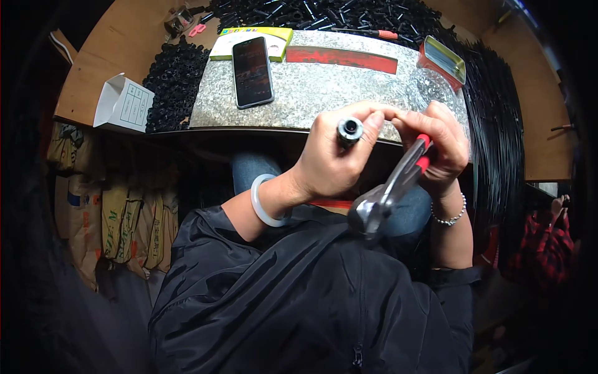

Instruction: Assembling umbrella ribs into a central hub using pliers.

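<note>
My left hand (pixel 333 146) is closed round a short dark tube with a metal ring end (pixel 351 129), its round opening facing up at me. In my right hand (pixel 439 140) is a pair of pliers (pixel 395 181) with red on the handles, the grey metal head hanging down toward my lap. The thumbs and fingertips of both hands meet above the front edge of the stone slab (pixel 311 93). Whatever is pinched between those fingertips is too small or too hidden to make out.
A phone (pixel 253 71) lies on the slab, partly over a yellow-and-white box (pixel 280 40). Behind are a red strip (pixel 342 59) and an open tin (pixel 443 62). Black small parts (pixel 177 81) heap at left, long black rods (pixel 495 118) at right. A white carton (pixel 124 103) stands left.
</note>
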Motion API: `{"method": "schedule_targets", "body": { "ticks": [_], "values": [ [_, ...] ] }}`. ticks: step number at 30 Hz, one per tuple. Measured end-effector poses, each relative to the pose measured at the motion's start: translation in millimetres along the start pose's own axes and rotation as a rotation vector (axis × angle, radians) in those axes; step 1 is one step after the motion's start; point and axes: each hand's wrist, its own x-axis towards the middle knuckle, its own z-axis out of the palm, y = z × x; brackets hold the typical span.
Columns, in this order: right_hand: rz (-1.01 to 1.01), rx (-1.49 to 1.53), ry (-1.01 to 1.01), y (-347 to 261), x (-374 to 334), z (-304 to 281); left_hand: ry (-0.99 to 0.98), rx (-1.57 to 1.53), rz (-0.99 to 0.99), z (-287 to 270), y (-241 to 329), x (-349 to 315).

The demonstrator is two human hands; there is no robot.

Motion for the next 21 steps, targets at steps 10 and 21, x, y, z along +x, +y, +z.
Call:
{"method": "schedule_targets", "body": {
  "ticks": [10, 21],
  "values": [
    [-0.194, -0.133, 0.109, 3.1, -12.0, 15.7, 0.030, -0.012, -0.091, -2.2, 6.8, -8.9],
    [-0.107, 0.112, 0.044, -31.2, 4.3, 28.4, -0.046, 0.035, 0.140, -6.3, -11.3, -6.8]
  ]
}}
